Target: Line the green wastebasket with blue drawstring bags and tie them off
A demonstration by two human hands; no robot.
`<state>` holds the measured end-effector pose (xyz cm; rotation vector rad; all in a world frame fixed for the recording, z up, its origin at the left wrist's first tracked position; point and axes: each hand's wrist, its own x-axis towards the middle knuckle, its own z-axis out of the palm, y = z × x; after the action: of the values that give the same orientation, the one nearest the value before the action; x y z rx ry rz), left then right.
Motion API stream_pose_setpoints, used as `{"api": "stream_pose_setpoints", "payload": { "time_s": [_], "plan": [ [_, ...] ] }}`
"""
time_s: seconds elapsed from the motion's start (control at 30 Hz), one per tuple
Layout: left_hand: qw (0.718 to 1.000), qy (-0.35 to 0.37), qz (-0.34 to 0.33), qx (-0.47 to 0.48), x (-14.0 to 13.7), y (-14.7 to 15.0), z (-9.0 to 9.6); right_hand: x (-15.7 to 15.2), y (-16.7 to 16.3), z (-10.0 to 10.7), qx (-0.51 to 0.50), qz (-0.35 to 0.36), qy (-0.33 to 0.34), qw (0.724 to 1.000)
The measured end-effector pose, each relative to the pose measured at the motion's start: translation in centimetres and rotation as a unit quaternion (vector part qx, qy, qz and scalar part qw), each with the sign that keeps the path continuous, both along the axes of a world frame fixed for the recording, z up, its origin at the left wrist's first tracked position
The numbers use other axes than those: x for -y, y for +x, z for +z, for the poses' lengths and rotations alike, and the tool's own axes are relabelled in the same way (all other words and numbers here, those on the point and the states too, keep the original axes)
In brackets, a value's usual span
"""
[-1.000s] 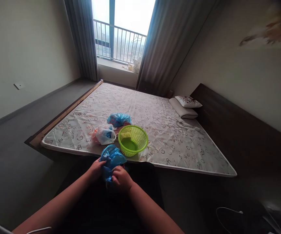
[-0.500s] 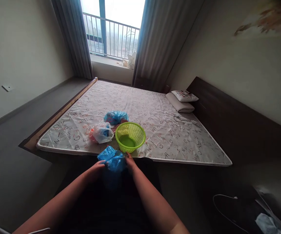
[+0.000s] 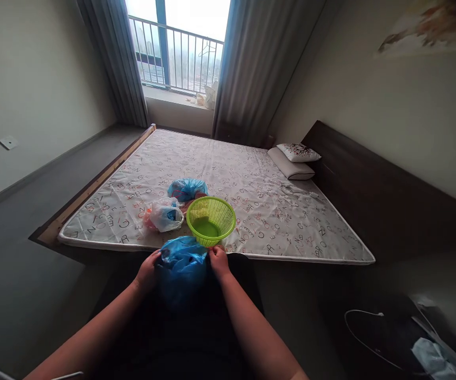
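Observation:
A blue plastic bag (image 3: 182, 269) hangs in front of me, its mouth spread wide between my hands. My left hand (image 3: 148, 270) pinches its left edge, and my right hand (image 3: 219, 260) grips the right edge. What lies inside the bag I cannot make out. Just beyond it a lime-green plastic basket (image 3: 228, 224) stands upright at the near edge of the mattress, with nothing visible in it. Left of the basket lies a white plastic bag (image 3: 162, 215) with red and blue showing through. Behind that sits a second, filled blue bag (image 3: 187, 188).
The letter-printed mattress (image 3: 244, 179) rests on a dark bed frame with a headboard (image 3: 354, 169) to the right. A patterned pillow (image 3: 298, 152) lies on a beige one by the headboard. A white cable (image 3: 364, 338) trails at the lower right.
My hands have moved apart, pulling the blue bag's mouth wider. The basket and the other bags have stayed where they were.

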<state>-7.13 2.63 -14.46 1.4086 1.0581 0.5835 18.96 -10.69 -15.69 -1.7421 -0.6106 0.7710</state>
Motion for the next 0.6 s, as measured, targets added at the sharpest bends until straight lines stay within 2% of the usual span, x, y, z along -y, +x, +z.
{"api": "stream_pose_setpoints", "payload": {
  "time_s": [0.07, 0.17, 0.27, 0.37, 0.43, 0.5, 0.6],
  "plan": [
    [0.996, 0.074, 0.043, -0.009, -0.1, -0.2, 0.4, 1.0, 1.0, 1.3, 0.019, -0.001, 0.01, 1.0],
    [0.99, 0.111, 0.085, 0.024, 0.1, -0.2, 0.9, 2.6, 2.3, 3.3, 0.008, 0.04, 0.015, 0.999],
    [0.989, 0.051, 0.129, 0.057, 0.6, 0.4, 1.4, 4.0, 3.2, 5.4, -0.126, 0.068, 0.072, 0.987],
    [0.978, -0.072, 0.169, 0.104, 1.0, 1.0, 1.9, 5.0, 3.7, 7.9, -0.281, 0.039, 0.162, 0.945],
    [0.969, -0.116, 0.18, 0.126, 1.2, 1.0, 2.2, 5.4, 4.0, 9.7, -0.31, 0.021, 0.192, 0.931],
    [0.968, -0.117, 0.178, 0.132, 1.3, 0.7, 2.5, 5.8, 4.4, 11.4, -0.319, 0.014, 0.209, 0.924],
    [0.976, -0.12, 0.138, 0.118, 1.4, -0.1, 2.8, 6.4, 5.3, 13.2, -0.302, 0.026, 0.202, 0.931]
  ]
}}
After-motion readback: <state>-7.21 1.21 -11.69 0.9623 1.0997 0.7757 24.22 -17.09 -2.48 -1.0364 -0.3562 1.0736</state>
